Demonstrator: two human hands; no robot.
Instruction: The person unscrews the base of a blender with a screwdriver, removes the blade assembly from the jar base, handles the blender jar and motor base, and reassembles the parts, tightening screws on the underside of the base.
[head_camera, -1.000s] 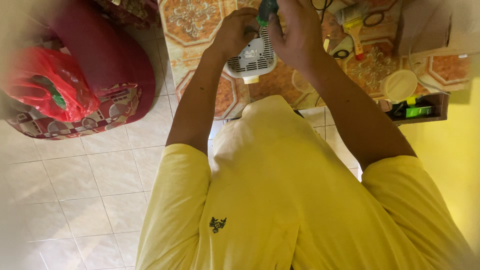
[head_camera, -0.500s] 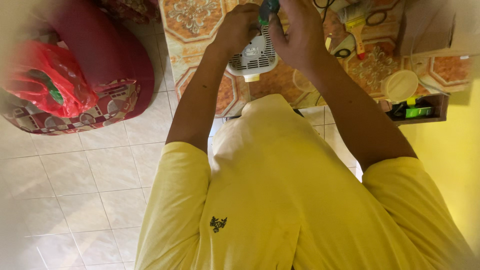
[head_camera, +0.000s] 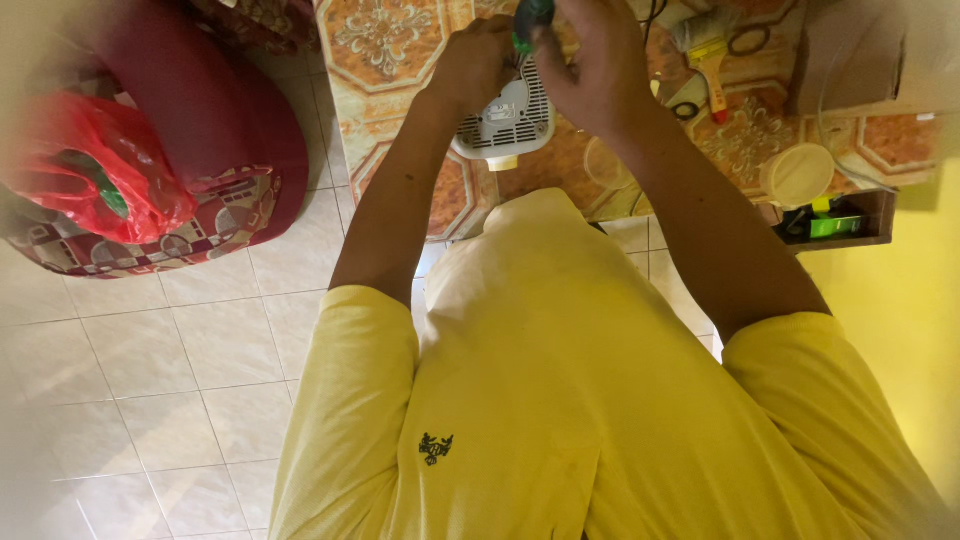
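A white vented device sits at the top of the view over a patterned orange counter, held between both hands. The left hand is curled around the device's upper left edge, fingers closed on its casing. The right hand is just to the right of the device and slightly above it, closed on a green-handled tool whose handle stands up between the two hands; the tool's tip is hidden, so where it meets the device cannot be told. The device's slotted face and a small cream tab at its lower edge show below the hands. Both forearms run down from the hands to yellow sleeves. On the counter to the right lie a paintbrush and a round cream lid, well apart from the hands. To the left, on the white tiled floor, a red bag rests on a dark red cushion
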